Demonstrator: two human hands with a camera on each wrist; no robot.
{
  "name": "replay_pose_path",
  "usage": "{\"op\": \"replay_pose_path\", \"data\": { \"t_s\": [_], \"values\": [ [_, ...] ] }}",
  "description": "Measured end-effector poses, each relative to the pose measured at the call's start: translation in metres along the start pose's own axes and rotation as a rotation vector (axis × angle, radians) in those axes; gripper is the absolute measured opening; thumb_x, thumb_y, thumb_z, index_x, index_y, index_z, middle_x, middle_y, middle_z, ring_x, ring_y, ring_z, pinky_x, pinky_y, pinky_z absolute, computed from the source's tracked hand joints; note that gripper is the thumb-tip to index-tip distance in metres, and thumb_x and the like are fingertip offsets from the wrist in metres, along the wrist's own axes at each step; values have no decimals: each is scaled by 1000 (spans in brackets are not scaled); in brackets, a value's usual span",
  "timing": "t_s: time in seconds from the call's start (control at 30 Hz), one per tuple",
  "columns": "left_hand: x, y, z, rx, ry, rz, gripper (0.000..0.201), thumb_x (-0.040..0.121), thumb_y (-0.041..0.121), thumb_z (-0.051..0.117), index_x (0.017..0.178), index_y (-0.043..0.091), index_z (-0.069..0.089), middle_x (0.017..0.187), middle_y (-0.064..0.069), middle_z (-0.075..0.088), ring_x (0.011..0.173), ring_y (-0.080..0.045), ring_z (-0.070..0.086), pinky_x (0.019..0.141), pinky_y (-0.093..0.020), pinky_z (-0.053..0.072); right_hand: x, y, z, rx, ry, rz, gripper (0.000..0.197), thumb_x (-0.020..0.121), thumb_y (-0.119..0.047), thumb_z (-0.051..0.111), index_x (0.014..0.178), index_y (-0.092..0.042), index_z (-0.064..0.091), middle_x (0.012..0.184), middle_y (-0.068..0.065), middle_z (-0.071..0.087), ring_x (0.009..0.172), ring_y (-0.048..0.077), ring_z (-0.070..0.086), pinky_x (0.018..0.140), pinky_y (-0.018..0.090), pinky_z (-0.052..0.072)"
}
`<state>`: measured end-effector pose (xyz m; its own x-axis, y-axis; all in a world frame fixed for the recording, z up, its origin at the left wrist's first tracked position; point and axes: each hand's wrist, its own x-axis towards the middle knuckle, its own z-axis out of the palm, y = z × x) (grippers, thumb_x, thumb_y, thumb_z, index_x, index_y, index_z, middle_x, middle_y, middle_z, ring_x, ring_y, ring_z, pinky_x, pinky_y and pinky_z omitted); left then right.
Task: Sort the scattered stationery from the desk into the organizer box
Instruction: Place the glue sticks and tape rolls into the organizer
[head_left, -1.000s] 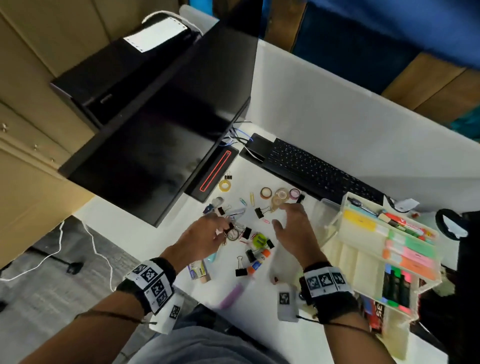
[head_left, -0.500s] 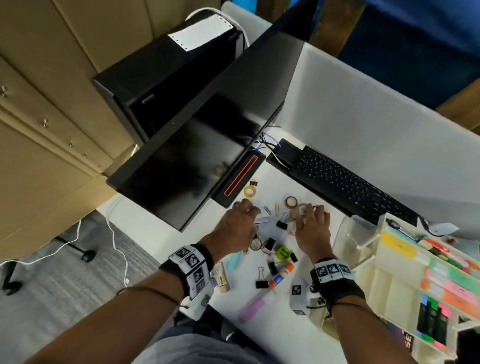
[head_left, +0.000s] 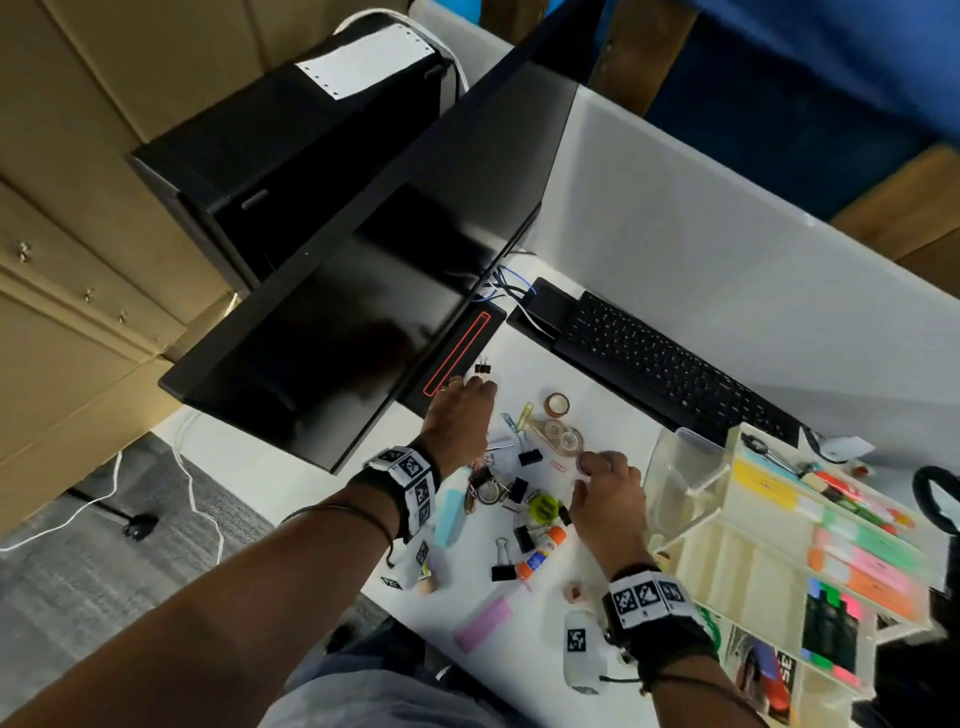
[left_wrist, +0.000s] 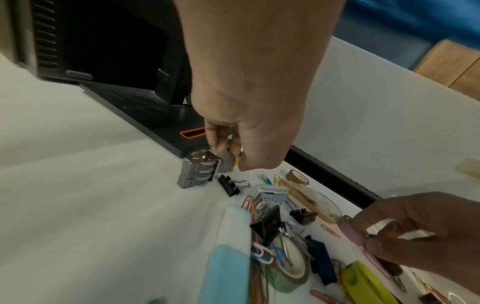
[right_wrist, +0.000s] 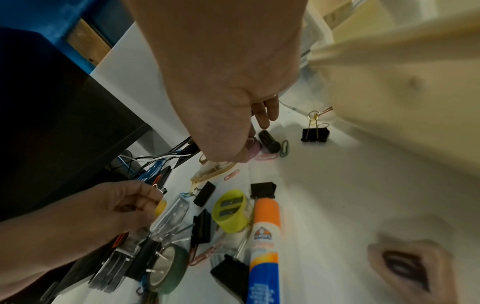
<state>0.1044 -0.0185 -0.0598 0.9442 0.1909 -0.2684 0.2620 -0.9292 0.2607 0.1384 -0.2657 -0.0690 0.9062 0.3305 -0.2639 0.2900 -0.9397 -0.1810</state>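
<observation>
A yellow tape roll (right_wrist: 161, 206) is pinched by the left hand (head_left: 462, 415) beside the monitor base (head_left: 457, 358); a pink tape roll (left_wrist: 350, 230) is pinched by the right hand (head_left: 608, 499) near the organizer box (head_left: 727, 551).

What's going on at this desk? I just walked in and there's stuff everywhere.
A person is sorting stationery into the organizer box. Their right hand pinches a small pink tape roll; their left hand pinches a small yellow tape roll near the monitor base. Clips, a glue stick and a sharpener lie loose.

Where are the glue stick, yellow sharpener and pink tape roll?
glue stick (right_wrist: 266, 222), right wrist view, orange upper body.
yellow sharpener (right_wrist: 230, 209), right wrist view, top face.
pink tape roll (left_wrist: 351, 231), left wrist view, outer band.
</observation>
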Motion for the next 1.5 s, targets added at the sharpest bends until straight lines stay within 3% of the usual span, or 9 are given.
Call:
{"op": "replay_pose_path", "data": {
  "t_s": [0.23,0.33,0.43,0.5,0.7,0.9,1.07,1.27,1.5],
  "values": [
    [-8,-5,-1,-57,96,61,28,73,0,64,94,18,66,83,-2,72,86,-30,66,71,-34,47,11,7,-1,-71,68,-68,11,79,-14,80,88,-20,79,94,6,69,86,33,59,72,39,54],
    [-10,-8,3,-236,194,72,23,73,0,64,89,17,67,77,-2,70,79,-29,61,70,-33,47,9,8,-3,-29,104,-70,8,82,-14,79,88,-21,79,93,4,70,85,30,59,74,39,54],
    [-17,-6,3,-442,262,100,22,77,2,60,93,16,61,83,-1,65,79,-25,57,77,-35,49,2,7,-9,107,141,-63,8,92,-17,71,95,-15,78,111,6,68,99,27,58,89,38,55],
    [-23,-3,2,-576,241,105,21,82,2,61,98,15,59,90,3,61,81,-16,58,73,-27,49,-10,6,-18,258,166,-73,12,96,-14,67,101,-11,78,123,5,62,111,23,58,100,35,52],
    [-41,18,0,-687,165,266,16,92,13,62,106,19,58,95,10,60,85,-4,57,73,-19,48,-77,17,-60,470,286,-171,17,98,-13,67,112,-13,76,123,-4,63,112,7,60,103,26,49],
    [-51,65,-6,-731,66,443,7,97,18,67,103,18,64,94,8,66,86,-5,62,74,-22,52,-127,75,-73,376,364,-31,18,101,-15,63,116,-13,73,130,-1,65,121,17,58,107,31,45],
    [-57,105,-8,-744,30,523,12,95,16,73,105,18,68,100,10,69,93,-2,65,84,-26,56,-126,106,-66,281,322,-29,23,98,-13,67,120,-14,75,127,0,70,119,21,57,105,37,50],
    [-74,131,-17,-747,-14,564,13,95,15,70,109,17,70,105,9,71,98,-4,68,87,-32,58,-95,109,-68,208,384,-91,18,87,-4,75,101,-15,79,106,2,76,93,26,60,83,39,56],
    [-93,157,-26,-713,-14,572,13,95,20,69,108,18,70,104,9,66,94,-7,66,86,-29,56,-104,112,-70,296,569,-129,18,89,-4,76,104,-13,81,105,4,78,94,24,67,85,39,57]
  ]
}}
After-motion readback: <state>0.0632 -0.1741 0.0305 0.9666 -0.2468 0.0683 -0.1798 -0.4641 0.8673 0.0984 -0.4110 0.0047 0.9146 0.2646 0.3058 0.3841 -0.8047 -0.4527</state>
